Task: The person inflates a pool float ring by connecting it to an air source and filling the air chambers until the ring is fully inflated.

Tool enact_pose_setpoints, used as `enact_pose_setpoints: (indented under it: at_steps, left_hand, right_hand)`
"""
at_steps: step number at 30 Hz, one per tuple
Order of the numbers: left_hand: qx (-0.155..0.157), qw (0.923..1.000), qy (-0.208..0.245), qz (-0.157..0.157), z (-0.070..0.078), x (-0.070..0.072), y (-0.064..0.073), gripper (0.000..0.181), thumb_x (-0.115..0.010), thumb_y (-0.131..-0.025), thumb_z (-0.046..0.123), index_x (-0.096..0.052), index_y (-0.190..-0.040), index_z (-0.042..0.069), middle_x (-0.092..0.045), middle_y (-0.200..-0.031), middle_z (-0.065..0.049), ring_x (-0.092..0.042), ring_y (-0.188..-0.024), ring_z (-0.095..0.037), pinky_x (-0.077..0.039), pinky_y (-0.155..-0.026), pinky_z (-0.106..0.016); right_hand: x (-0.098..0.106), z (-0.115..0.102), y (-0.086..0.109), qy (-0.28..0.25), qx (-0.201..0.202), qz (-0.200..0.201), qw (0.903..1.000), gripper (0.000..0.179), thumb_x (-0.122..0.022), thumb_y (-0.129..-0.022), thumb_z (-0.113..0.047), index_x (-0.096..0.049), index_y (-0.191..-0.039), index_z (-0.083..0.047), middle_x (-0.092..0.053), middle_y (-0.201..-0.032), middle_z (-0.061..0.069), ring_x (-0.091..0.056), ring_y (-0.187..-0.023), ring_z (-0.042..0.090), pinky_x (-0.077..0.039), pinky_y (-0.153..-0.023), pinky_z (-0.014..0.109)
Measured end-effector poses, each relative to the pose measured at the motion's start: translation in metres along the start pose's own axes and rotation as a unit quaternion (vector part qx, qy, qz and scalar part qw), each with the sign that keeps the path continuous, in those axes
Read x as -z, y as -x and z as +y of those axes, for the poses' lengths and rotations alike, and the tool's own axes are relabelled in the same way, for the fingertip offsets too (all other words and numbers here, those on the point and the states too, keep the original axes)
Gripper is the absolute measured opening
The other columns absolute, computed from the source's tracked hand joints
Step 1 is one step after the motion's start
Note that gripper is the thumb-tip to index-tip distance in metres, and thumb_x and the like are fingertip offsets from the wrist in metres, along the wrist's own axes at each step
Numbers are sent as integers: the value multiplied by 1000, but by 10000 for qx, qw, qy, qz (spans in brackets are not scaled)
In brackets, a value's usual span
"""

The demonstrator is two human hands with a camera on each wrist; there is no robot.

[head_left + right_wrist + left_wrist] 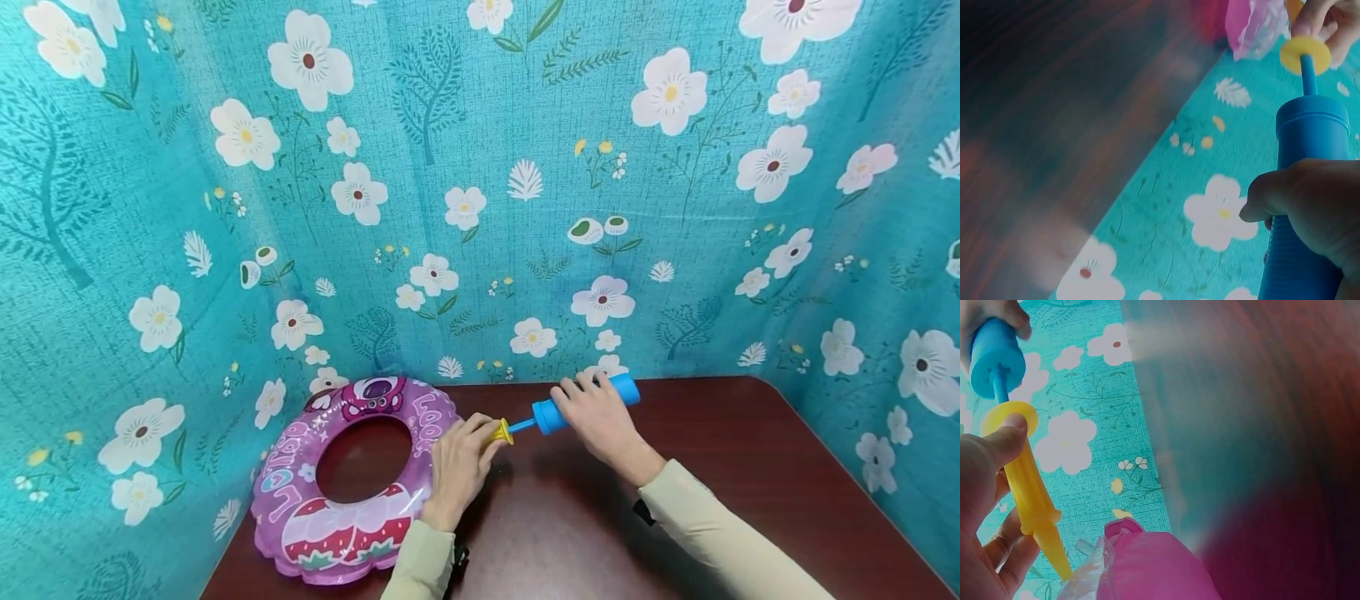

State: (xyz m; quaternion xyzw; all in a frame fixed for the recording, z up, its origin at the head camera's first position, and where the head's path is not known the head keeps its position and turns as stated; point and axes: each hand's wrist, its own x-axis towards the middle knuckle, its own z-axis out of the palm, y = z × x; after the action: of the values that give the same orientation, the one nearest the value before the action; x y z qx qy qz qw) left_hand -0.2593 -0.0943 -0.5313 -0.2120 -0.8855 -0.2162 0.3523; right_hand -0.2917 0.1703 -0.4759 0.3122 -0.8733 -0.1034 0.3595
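Note:
A hand pump is held between my two hands above the table. My right hand [600,421] is wrapped around its blue barrel [1313,134]. My left hand [459,467] grips the yellow nozzle piece [1030,481], its thumb near the round flange. A short length of thin blue rod [523,425] shows between the flange and the barrel. Left of my left hand lies an inflated purple swim ring [273,475] printed with strawberries and a cartoon bear. In the left wrist view the yellow tip points toward the ring's pink edge [1154,569]; whether they touch I cannot tell.
The dark reddish-brown table [555,533] extends under the hands and to the right. A teal curtain [495,275] with white flowers hangs behind the table and on both sides. Dark bands show at both sleeve cuffs.

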Motion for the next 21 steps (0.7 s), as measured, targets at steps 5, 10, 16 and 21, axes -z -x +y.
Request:
enact_pose_setpoints:
  at_steps: [5,10,16,21]
  left_hand:
    - [49,10000,45,-36,1,1,0,29,-80,-94,42,-83,-117,25,-75,-109,11,-59,-75,-11,-45,-60,-19]
    - [18,10000,18,-45,0,2,0,30,-81,-94,42,-82,-119,25,-75,-110,11,-60,-76,-11,-49,-62,-21]
    - [-75,9999,-43,-94,-3,1,-1,29,-78,-96,44,-82,-118,26,-75,-109,12,-62,-77,-12,-51,-63,-24]
    - [-164,9998,-53,-30,-5,0,1,29,-80,-94,42,-83,-118,26,-75,-108,11,-61,-77,-12,-48,-61,-22]
  right_hand:
    - [-2,-21,-11,-53,1,-220,9997,56,-102,-70,-25,-64,-108,-9,-71,-108,11,-66,-101,32,-55,-89,51]
    - [-6,-37,-17,-89,58,-191,9998,57,-102,-69,-28,-66,-108,-8,-71,-106,11,-67,-100,31,-56,-88,49]
    - [-9,-39,-15,-160,15,-220,9996,61,-103,-68,-29,-64,-110,-10,-70,-108,10,-66,-100,31,-54,-88,50]
    - [-9,-22,-3,-335,-32,-111,9994,61,-103,-67,-25,-64,-111,-12,-71,-109,9,-67,-100,31,-55,-86,50]
